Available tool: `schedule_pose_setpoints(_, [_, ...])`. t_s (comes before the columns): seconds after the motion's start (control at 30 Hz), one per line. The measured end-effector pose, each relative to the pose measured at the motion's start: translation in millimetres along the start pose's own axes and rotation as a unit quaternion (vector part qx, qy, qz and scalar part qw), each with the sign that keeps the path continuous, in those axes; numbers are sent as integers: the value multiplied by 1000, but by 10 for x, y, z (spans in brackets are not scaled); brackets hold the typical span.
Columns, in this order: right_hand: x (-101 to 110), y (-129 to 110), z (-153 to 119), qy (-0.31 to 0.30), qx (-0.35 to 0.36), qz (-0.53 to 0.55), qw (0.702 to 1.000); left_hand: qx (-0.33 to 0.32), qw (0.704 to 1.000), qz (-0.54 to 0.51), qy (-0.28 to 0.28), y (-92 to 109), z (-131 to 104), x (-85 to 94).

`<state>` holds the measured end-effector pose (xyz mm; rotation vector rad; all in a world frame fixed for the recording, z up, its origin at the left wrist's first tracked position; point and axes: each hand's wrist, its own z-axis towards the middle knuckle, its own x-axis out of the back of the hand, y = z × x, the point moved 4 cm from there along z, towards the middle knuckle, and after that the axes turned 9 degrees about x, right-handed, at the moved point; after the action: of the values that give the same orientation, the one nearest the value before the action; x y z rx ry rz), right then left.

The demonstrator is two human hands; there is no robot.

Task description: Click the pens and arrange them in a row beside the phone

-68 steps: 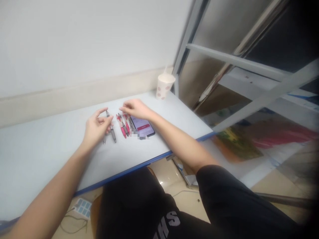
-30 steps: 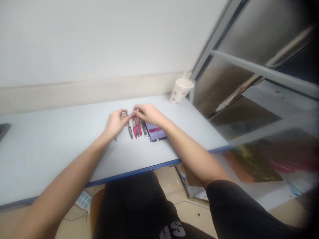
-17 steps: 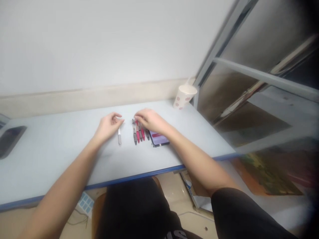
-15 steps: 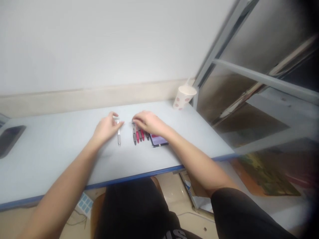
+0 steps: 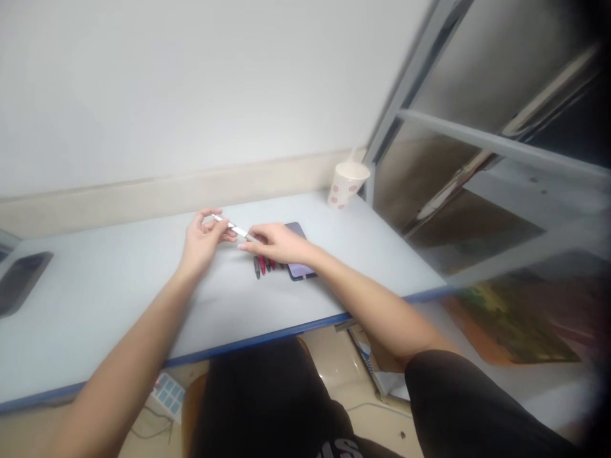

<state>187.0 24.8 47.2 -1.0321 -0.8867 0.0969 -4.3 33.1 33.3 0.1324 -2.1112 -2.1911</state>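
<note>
A white pen (image 5: 238, 231) with a grey grip is held level between both hands, above the table (image 5: 224, 312). My left hand (image 5: 203, 237) pinches its left end between thumb and fingers. At the other end, my right hand (image 5: 277, 243) has its thumb and fingers closed on the grip. Beneath the right hand lie several pens (image 5: 262, 264) side by side, some dark and some red, their upper parts hidden by the hand. Just right of them is a dark-edged flat phone-like thing (image 5: 300, 271) with a lilac face, partly covered by the right hand and wrist.
A white paper cup (image 5: 347, 184) with red prints stands at the table's back right corner. A dark phone (image 5: 23, 280) lies at the far left. The wall borders the back, and a grey metal frame (image 5: 382, 137) rises on the right.
The white pen has been lifted off the table and turned from upright in view to slanting. My right hand has moved off the row of pens and taken hold of its grip end.
</note>
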Motion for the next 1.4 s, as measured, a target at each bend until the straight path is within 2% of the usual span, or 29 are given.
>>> schedule_pose_setpoints(0.13, [97,75,22,40,-18,96,994,-68,994,86,-7,-1,-1,25])
schedule_pose_setpoints(0.2, [124,154,46,6,-21,194,981,-122,978,170,-6,14,-11,61])
schedule_pose_setpoints(0.3, [123,262,66,-75,-35,340,937,-209,933,291,-27,43,-59,66])
schedule_pose_setpoints(0.4, [118,347,75,-103,-59,418,901,-305,883,354,-40,86,-122,32])
schedule_pose_setpoints(0.5, [128,380,74,-123,-60,437,889,-377,837,396,-9,136,-158,9])
schedule_pose_setpoints(0.6, [175,376,56,-137,-51,415,898,-403,806,433,-8,178,-167,-13])
schedule_pose_setpoints(0.7, [238,343,13,-142,-52,375,915,-398,788,466,-56,201,-186,-49])
schedule_pose_setpoints(0.8, [334,281,-54,-158,-38,298,941,-390,778,486,-71,207,-235,-98])
schedule_pose_setpoints(0.97, [519,209,-133,-197,2,155,968,-343,796,494,-72,112,-300,-220])
schedule_pose_setpoints(1.13, [536,198,-43,-97,11,50,994,-208,845,478,-117,-26,-216,-173])
schedule_pose_setpoints(1.2, [482,184,-14,-81,15,25,996,-160,859,468,-131,-47,-176,-120])
schedule_pose_setpoints(1.3, [431,182,4,-56,23,18,998,-132,869,460,-127,-28,-146,-70])
schedule_pose_setpoints(1.4, [448,202,13,3,44,35,998,-127,876,450,-120,-5,-139,-66])
